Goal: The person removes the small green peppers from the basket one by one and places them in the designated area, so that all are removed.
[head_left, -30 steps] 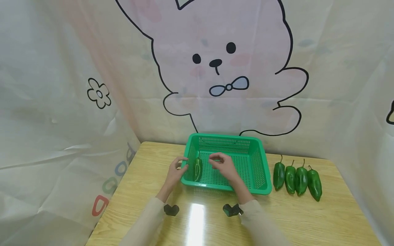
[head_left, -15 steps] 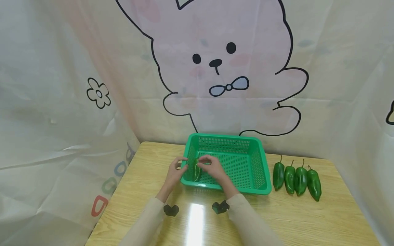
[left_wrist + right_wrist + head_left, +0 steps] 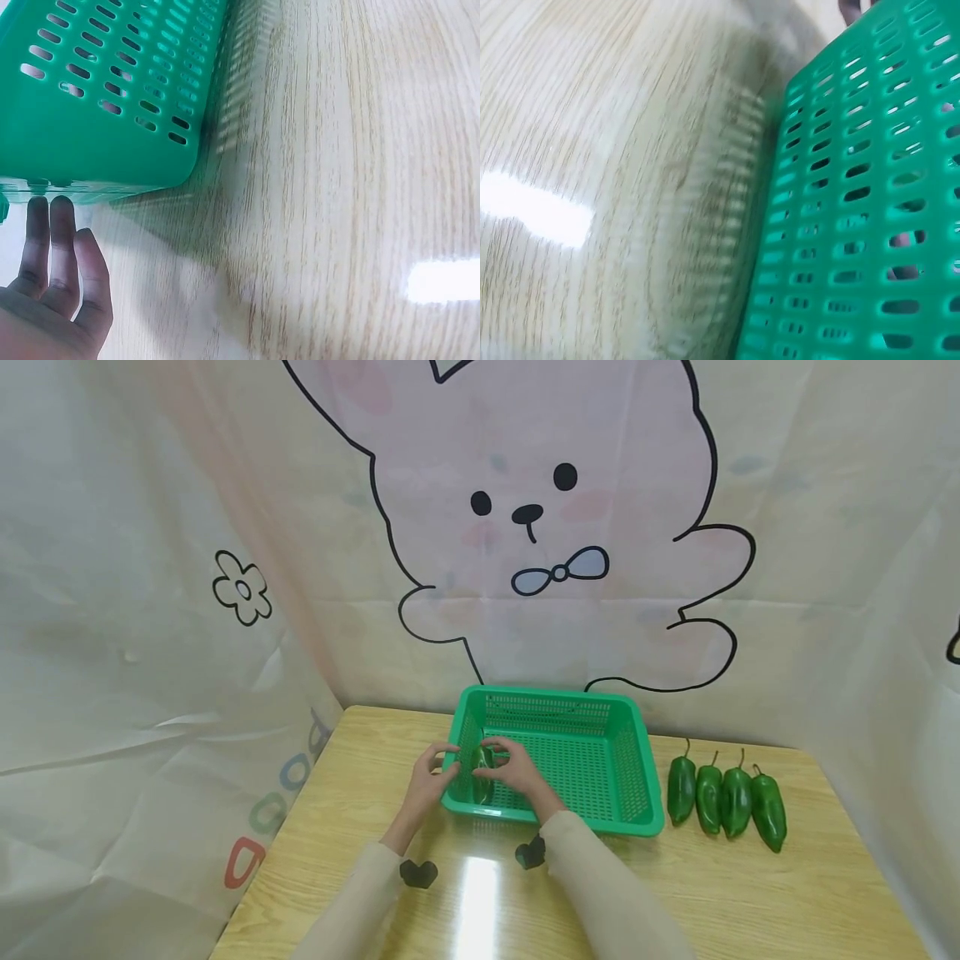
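Observation:
In the head view a green plastic basket (image 3: 555, 817) stands on the table, with one green chili pepper (image 3: 483, 789) lying along its left side. My right hand (image 3: 517, 770) is inside the basket over this pepper. Its thumb crosses to the pepper's left, the other fingers stay on the right, and part of the pepper shows between them. At the basket's left rim, my left hand (image 3: 426, 781) holds the edge with thumb and forefinger. The left wrist view shows the other fingers (image 3: 64, 240) against the outer wall. The right wrist view mostly shows the basket's perforated wall (image 3: 855, 225), hiding the right hand.
Several green chili peppers (image 3: 723, 793) lie side by side on the table to the right of the basket, stems pointing away. A printed fabric backdrop (image 3: 555, 635) rises behind the wooden table (image 3: 360, 735). Light reflects off the tabletop in front.
My right hand has moved left from the basket's middle to the pepper, its thumb and forefinger spreading around it. The pepper looks slightly turned. My left hand has stayed at the rim.

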A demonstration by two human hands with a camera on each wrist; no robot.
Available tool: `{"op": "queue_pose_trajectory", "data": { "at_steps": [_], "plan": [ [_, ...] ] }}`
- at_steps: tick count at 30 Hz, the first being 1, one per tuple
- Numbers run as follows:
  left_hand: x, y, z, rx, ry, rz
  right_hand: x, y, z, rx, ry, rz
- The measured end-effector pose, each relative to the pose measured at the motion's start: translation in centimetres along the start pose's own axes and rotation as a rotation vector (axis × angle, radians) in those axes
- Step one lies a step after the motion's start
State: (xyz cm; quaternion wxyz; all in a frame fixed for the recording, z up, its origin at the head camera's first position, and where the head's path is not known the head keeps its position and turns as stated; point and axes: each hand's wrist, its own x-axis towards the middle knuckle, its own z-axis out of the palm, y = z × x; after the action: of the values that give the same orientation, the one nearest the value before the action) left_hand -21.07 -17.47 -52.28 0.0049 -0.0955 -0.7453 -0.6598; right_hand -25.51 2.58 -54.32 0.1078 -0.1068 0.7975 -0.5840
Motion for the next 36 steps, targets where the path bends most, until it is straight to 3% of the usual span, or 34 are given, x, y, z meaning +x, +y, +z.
{"op": "queue_pose_trajectory", "data": {
  "at_steps": [7,15,21,29,36],
  "plan": [
    [0.0,0.1,0.1,-0.003,0.008,-0.019,-0.1,0.2,-0.1,-0.034,-0.027,0.038],
    [1.0,-3.3,0.3,0.029,0.041,-0.011,0.2,0.5,0.1,-0.049,-0.063,0.058],
    [1.1,-3.9,0.4,0.044,0.063,-0.018,1.0,1.1,0.3,-0.073,-0.101,0.065],
    [1.0,-3.6,0.5,0.033,0.072,-0.035,1.1,1.1,0.2,-0.07,-0.122,0.076],
    [0.3,-0.8,0.5,-0.018,0.033,-0.002,1.3,0.7,0.2,-0.081,-0.037,0.068]
  ]
}}
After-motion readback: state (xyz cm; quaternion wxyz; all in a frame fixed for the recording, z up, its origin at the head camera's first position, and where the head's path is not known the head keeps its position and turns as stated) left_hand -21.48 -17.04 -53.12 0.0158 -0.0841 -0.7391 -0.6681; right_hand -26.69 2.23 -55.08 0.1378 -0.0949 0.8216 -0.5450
